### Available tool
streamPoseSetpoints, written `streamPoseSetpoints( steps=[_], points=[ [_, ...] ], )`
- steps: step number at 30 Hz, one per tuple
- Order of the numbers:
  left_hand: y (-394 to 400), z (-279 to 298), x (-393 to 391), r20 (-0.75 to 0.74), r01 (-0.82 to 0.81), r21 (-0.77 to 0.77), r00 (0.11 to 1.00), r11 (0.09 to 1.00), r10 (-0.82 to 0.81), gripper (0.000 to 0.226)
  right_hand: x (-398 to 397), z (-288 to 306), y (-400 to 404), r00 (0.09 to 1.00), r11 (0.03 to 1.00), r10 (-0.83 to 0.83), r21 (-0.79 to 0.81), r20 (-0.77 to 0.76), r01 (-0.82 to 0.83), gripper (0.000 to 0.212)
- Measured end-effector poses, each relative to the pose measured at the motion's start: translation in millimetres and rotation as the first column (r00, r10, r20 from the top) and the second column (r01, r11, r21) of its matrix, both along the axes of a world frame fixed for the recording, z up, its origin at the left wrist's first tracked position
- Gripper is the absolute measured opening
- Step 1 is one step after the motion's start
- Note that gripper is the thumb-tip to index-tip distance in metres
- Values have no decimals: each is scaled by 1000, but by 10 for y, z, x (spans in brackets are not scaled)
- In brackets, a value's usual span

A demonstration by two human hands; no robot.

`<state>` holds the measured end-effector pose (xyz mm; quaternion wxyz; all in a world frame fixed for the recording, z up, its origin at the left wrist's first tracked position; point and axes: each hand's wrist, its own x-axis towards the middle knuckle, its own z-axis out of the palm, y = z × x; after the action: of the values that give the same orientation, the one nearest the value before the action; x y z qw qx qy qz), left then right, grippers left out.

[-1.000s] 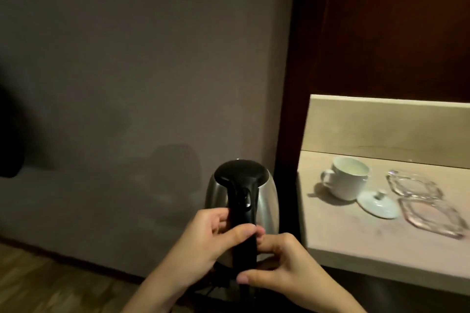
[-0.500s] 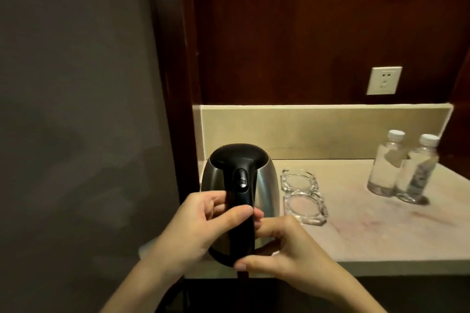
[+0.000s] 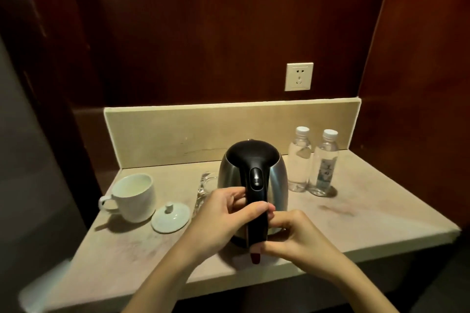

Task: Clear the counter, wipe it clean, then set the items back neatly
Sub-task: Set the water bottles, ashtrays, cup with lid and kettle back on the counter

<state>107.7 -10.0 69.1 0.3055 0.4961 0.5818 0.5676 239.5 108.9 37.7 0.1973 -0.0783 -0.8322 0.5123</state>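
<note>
kettle [image 3: 277,180]: brushed metal body with a soft shine; lid and handle of black, smooth plastic
bench [image 3: 356,216]: pale stone look, matt, with faint smears
mug [image 3: 136,198]: white glazed ceramic, glossy
mug lid [image 3: 170,216]: same white ceramic
bottles [image 3: 312,162]: clear plastic, white caps
wall panel [image 3: 203,33]: dark red-brown wood, light sheen
socket [image 3: 299,77]: cream plastic
</note>
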Motion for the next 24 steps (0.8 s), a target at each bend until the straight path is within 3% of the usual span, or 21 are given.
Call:
streamPoseSetpoints(
  steps=[10,18,24],
  points=[
    [647,-161,-115,21,77,40,997,996,-78,20,7,-183,443,990,988,-143,-56,-14,142,22],
    [899,-336,-246,90,93,43,991,995,-97,32,-150,-352,632,985,980,-173,-102,-13,171,21],
    [1030,-366,-463,109,3,72,994,997,-11,18,-442,-385,701,981,977,-194,-99,-33,190,22]
  ],
)
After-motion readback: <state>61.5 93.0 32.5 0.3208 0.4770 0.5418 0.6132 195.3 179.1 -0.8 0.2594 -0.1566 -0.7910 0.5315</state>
